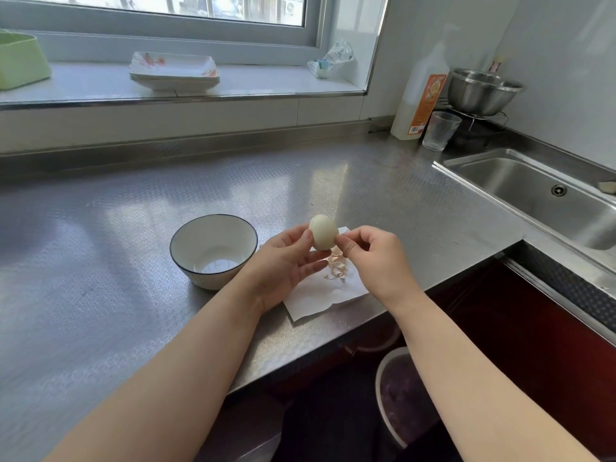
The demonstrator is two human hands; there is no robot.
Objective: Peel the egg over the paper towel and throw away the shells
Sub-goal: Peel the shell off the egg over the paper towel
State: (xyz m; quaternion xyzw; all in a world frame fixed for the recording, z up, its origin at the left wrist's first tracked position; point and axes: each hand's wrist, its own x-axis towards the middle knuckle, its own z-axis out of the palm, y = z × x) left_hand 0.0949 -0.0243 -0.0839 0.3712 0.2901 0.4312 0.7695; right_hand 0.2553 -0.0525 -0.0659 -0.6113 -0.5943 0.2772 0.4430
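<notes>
My left hand holds a pale, smooth egg upright by its fingertips, above the white paper towel on the steel counter. My right hand has its fingertips pinched against the egg's right side; whether it holds a bit of shell I cannot tell. A small heap of brownish shell pieces lies on the towel right under the hands. The towel's far part is hidden behind the hands.
A white bowl with a dark rim stands left of the towel. A bin with a dark liner sits on the floor below the counter edge. A steel sink, plastic cup, bottle and metal bowl are at right.
</notes>
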